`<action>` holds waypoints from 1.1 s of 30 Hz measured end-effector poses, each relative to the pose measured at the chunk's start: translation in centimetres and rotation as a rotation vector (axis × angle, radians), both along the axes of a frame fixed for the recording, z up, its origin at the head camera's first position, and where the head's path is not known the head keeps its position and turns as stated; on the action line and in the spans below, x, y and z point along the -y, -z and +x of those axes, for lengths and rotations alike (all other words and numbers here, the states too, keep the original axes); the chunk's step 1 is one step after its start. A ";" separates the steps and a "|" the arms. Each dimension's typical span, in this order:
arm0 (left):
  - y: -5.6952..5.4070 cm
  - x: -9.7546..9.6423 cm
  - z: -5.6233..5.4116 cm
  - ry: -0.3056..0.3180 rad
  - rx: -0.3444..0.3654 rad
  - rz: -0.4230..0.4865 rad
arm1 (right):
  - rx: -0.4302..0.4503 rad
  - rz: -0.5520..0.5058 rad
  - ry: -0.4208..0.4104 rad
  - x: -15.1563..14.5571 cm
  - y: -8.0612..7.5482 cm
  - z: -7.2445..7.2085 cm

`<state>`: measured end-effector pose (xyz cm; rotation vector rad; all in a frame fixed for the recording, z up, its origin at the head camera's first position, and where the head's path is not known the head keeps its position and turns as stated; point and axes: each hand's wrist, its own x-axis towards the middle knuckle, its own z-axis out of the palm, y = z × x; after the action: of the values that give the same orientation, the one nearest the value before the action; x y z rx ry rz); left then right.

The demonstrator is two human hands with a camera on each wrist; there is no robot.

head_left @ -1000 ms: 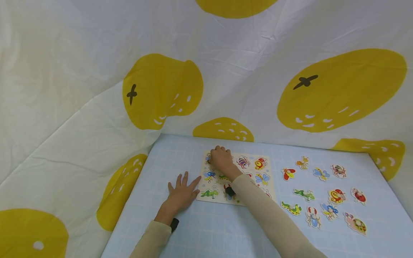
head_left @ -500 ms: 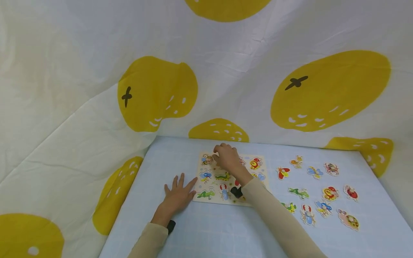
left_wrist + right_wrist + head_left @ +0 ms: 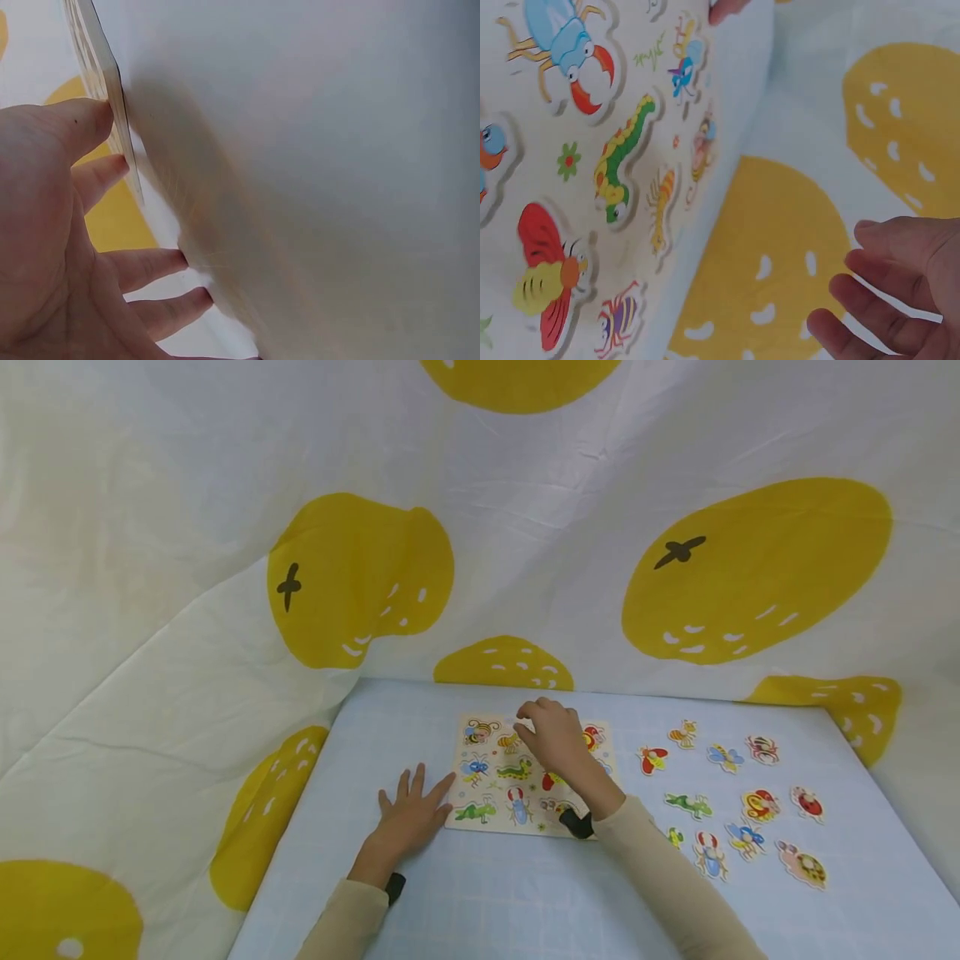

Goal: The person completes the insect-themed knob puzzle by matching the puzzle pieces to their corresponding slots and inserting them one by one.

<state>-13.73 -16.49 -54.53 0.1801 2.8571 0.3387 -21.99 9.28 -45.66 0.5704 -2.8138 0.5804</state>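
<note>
A pale puzzle board [image 3: 501,827] with insect pictures lies on the table. My left hand [image 3: 408,822] rests spread on the tabletop to its left. In the left wrist view, the thumb [image 3: 94,124] is against the board's edge [image 3: 112,82]. Above the board's upper right part hangs my right hand [image 3: 558,739], fingers loosely bent with nothing between them, hiding some pictures. The bumblebee [image 3: 477,732] shows in the top left spot. Caterpillar [image 3: 622,161], beetle [image 3: 566,45] and spider [image 3: 617,321] pictures appear in the right wrist view.
Loose insect pieces lie scattered right of the board, among them a bee [image 3: 683,734], a grasshopper [image 3: 688,805], a ladybug [image 3: 807,802] and a snail [image 3: 802,864]. My right sleeve [image 3: 667,877] partly covers a caterpillar piece [image 3: 676,837]. A lemon-print cloth [image 3: 540,543] hangs behind.
My right hand has drawn back from the board's top left corner toward the right, uncovering the bumblebee. The left hand stays in place; the view has shifted slightly.
</note>
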 end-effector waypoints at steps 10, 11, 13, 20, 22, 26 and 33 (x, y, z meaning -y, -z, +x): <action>-0.1 -0.3 0.1 -0.003 -0.008 -0.005 | -0.063 -0.037 0.036 -3.4 -0.1 1.8; -0.1 -0.3 0.1 -0.004 -0.008 -0.007 | -0.059 -0.046 0.039 -3.7 0.0 1.9; -0.2 -0.3 0.2 -0.004 -0.006 -0.011 | -0.052 -0.056 0.043 -4.1 0.2 2.1; -0.4 -0.4 0.2 -0.004 -0.006 -0.003 | -0.033 -0.073 0.079 -5.6 0.6 2.6; -0.5 -0.4 0.2 -0.006 -0.008 0.002 | -0.038 -0.078 0.088 -6.0 0.8 2.6; -0.5 -0.4 0.2 -0.006 -0.009 0.002 | -0.021 -0.108 0.114 -7.2 1.1 2.7; -0.1 -0.3 0.1 0.002 -0.016 0.001 | -0.007 -0.142 0.163 -10.0 1.6 2.4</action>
<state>-13.64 -16.20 -54.39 0.1860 2.8720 0.3396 -19.55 19.25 -47.31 0.3117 -2.7504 0.7352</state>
